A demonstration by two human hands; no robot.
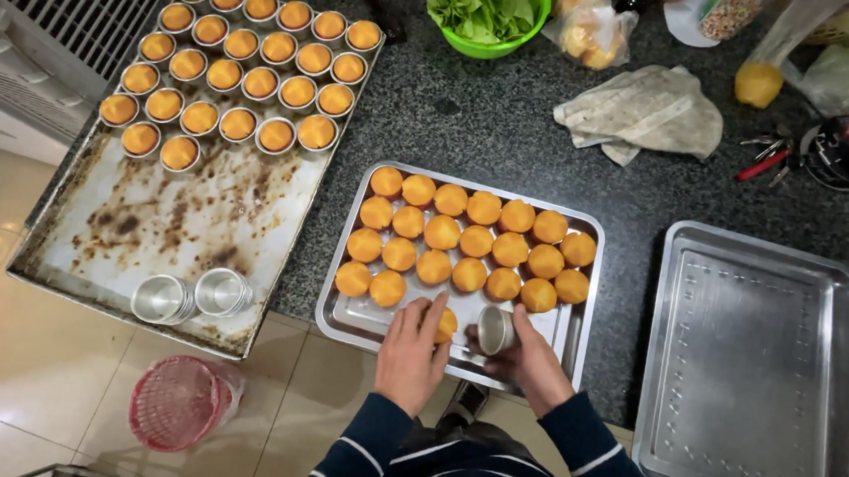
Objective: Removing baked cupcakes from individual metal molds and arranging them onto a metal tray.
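Observation:
My left hand (411, 351) rests its fingers on an orange round cake (446, 324) at the near side of a steel tray (576, 328). My right hand (532, 360) grips a small empty metal cup mould (495, 330) tipped on its side over the same tray. Rows of several unmoulded orange cakes (466, 239) fill the tray's far part. On the left, a large stained baking sheet (165, 223) carries several cakes still in their metal cups (241, 64) at its far end, and stacked empty cups (195, 296) near its front edge.
An empty steel tray (750, 371) lies to the right on the dark granite counter (481, 124). A green bowl of leaves (485, 11), a folded cloth (643, 112), bags, keys and a lemon sit at the back. A red basket (179, 400) stands on the tiled floor.

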